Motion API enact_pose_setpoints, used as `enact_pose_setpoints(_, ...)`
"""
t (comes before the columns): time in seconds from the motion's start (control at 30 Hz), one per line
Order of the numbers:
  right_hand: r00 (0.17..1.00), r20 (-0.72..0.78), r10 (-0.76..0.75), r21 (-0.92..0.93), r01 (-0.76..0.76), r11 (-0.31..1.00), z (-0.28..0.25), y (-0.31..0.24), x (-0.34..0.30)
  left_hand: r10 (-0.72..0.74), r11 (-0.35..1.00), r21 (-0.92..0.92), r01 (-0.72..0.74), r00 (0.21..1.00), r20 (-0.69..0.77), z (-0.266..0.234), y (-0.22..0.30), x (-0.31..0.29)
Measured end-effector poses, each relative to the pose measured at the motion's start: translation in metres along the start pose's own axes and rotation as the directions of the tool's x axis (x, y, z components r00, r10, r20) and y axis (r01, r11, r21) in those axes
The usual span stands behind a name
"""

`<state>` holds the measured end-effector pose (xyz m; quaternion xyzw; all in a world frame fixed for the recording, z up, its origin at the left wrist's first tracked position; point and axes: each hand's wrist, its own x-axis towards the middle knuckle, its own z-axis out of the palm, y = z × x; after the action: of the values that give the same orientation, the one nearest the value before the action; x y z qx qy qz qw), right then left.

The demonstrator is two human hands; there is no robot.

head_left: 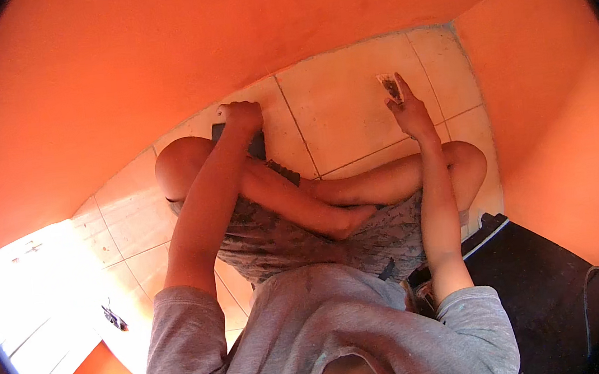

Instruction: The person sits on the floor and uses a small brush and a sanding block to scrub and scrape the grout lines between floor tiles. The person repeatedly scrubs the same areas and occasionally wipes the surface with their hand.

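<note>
My left hand (242,116) is closed, with a pale spot at its fingertips; what it holds, if anything, I cannot make out. Close under that hand is a flat black object (257,146), partly hidden by my wrist and leg. Out to the right, my right hand (414,115) has its index finger stretched along one edge of a small card (390,87) and its thumb at the lower edge. The card is pale-rimmed with a dark picture, and appears pinched just over the floor tiles.
I sit cross-legged on a tiled floor (343,111) in a corner between orange walls (226,28). A large black box-like thing (540,286) with a cable stands by my right side. A small dark object (114,319) lies on the floor at left, near bright light.
</note>
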<state>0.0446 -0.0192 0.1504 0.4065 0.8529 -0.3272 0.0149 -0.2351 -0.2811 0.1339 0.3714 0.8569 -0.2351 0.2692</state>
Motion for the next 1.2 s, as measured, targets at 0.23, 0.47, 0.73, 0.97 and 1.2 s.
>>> enact_pose_setpoints(0.23,0.992,-0.116,0.052,0.132,-0.037,0.991,-0.011,0.016,-0.001,0.186,0.978,-0.087,-0.188,0.982,-0.03,-0.028,-0.006,-0.017)
enact_pose_setpoints(0.47,0.933,-0.304,0.193,0.254,-0.116,0.96,-0.055,0.018,-0.015,0.202,0.782,-0.489,-0.386,0.9,-0.388,-0.029,-0.027,-0.042)
enact_pose_setpoints(0.73,0.901,-0.366,0.233,0.292,-0.126,0.948,-0.073,0.028,-0.019,0.015,0.668,-0.615,-0.419,0.834,-0.552,-0.065,0.011,-0.043)
enact_pose_setpoints(0.97,0.892,-0.393,0.225,0.391,-0.06,0.918,-0.074,0.008,-0.017,0.043,0.691,-0.581,-0.431,0.826,-0.562,-0.071,0.014,-0.045)
enact_pose_setpoints(1.2,0.983,-0.129,0.129,0.184,-0.104,0.978,-0.066,0.019,-0.027,0.03,0.692,-0.599,-0.402,0.846,-0.533,-0.08,0.02,-0.052)
